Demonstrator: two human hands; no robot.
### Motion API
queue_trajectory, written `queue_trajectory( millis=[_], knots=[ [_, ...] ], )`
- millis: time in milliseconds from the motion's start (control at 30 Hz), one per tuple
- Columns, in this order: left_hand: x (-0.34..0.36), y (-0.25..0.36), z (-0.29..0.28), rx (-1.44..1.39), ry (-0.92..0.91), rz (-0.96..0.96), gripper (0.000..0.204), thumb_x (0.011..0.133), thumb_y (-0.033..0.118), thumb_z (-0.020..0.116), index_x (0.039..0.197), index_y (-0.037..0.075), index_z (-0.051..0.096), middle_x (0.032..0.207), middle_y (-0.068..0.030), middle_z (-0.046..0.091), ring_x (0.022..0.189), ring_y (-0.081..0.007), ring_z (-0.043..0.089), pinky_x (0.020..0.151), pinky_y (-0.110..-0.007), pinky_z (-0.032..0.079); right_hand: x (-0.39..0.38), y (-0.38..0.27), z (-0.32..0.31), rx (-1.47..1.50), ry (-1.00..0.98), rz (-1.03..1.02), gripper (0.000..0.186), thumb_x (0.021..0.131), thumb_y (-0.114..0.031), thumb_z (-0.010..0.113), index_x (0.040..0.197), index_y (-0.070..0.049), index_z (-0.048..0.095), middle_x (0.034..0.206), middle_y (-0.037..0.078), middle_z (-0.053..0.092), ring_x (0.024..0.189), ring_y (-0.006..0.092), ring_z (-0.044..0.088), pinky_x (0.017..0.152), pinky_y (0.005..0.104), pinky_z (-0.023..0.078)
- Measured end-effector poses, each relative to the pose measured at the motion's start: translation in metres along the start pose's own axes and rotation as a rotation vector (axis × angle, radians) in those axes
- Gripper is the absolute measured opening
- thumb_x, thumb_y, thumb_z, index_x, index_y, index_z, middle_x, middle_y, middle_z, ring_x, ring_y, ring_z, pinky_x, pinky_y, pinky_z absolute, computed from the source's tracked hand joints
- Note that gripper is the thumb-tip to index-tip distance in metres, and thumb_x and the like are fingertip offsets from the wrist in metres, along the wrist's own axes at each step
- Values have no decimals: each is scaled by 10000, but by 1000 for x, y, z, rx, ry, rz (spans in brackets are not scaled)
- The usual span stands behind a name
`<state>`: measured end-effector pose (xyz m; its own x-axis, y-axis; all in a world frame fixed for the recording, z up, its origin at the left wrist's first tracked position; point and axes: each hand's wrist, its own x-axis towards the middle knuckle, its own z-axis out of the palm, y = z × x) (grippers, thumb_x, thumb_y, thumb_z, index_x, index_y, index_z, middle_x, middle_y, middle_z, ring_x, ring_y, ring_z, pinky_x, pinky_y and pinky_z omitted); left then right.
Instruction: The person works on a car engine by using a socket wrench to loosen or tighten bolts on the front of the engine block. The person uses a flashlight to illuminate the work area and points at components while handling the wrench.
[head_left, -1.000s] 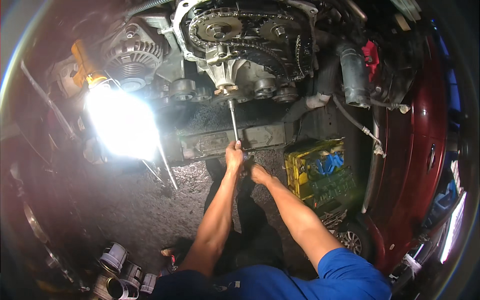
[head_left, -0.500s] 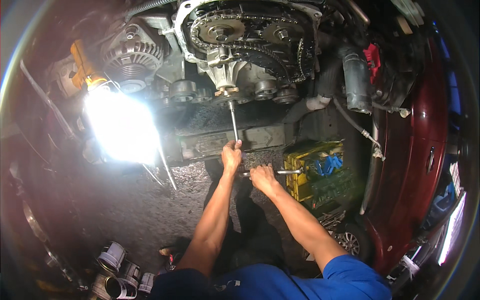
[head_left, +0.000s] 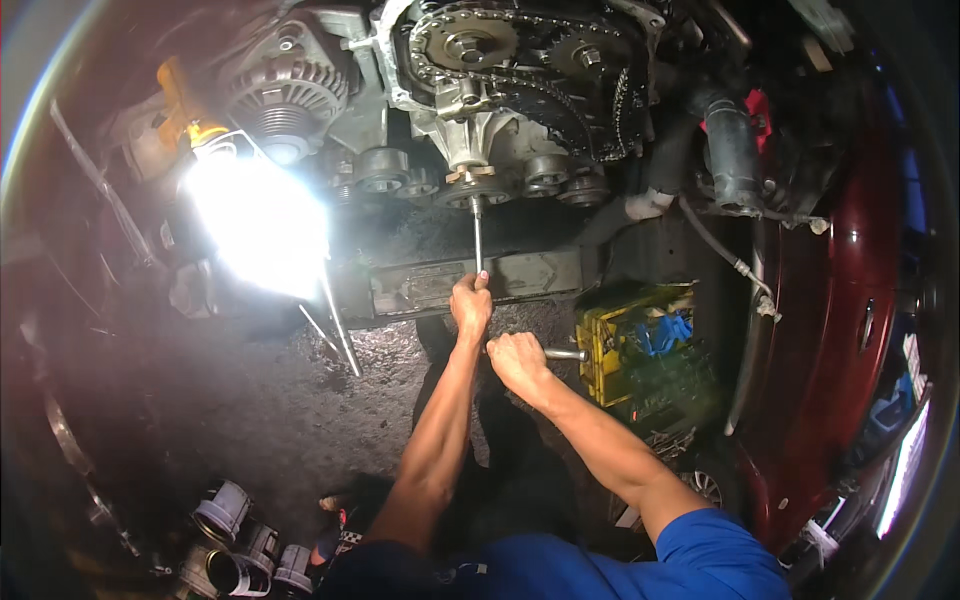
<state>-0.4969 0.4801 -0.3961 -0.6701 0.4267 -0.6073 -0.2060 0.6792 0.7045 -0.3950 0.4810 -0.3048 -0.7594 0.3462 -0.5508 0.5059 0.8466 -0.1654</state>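
Observation:
My left hand is closed round a long steel extension bar, which runs up to the pulley hub below the engine's open timing housing. My right hand is closed on a crosswise steel handle at the lower end of the bar. Above are the timing chain and sprockets inside the housing.
A bright work lamp hangs left beside the alternator. A yellow crate with blue items sits at right, beside a dark red car. Metal cans stand lower left; hoses hang at upper right.
The crosswise handle has come into view and turned since one second ago. My right hand has shifted down along with it. The view has shifted slightly, with the engine sitting higher and further right.

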Motion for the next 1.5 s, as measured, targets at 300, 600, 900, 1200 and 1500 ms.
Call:
queue_trajectory(
  millis=[300, 600, 900, 1200, 1500],
  knots=[
    [-6, 1, 28, -304, 64, -24, 324, 913, 270, 540, 973, -34, 635, 816, -241, 645, 754, -347, 611, 713, -415, 445, -12, 13, 1, -115, 38, 44, 175, 784, -139, 535, 723, -73, 685, 703, 135, 665, 658, 266, 674, 592, 385, 527],
    [0, -14, 26, -323, 48, 42, 330, 937, 274, 487, 922, -28, 619, 754, -196, 627, 708, -304, 594, 685, -417, 437, -17, 17, 17, -43, 231, 61, 210, 793, -145, 524, 683, -50, 676, 706, 159, 660, 637, 295, 665, 591, 401, 532],
    [5, -23, 25, -285, 81, 107, 317, 943, 265, 478, 908, -21, 612, 760, -183, 619, 719, -263, 575, 677, -399, 432, -9, 0, 32, -54, 202, 61, 144, 745, -115, 562, 701, -53, 684, 720, 155, 668, 665, 253, 679, 591, 382, 540],
    [24, -9, 46, -212, 53, 138, 321, 959, 275, 444, 950, 2, 611, 779, -148, 632, 699, -258, 569, 672, -378, 438, -3, 32, 20, -69, 196, -18, 142, 754, -118, 539, 708, -49, 655, 715, 140, 660, 653, 295, 663, 595, 401, 529],
    [73, 27, 5, -845, -364, -145, 400, 966, 475, 370, 1044, 103, 496, 687, 6, 503, 450, -91, 417, 384, -245, 371, -10, 23, 33, -11, 295, -117, 200, 815, -191, 531, 695, -75, 642, 628, 135, 632, 589, 283, 650, 552, 400, 510]
  ],
)
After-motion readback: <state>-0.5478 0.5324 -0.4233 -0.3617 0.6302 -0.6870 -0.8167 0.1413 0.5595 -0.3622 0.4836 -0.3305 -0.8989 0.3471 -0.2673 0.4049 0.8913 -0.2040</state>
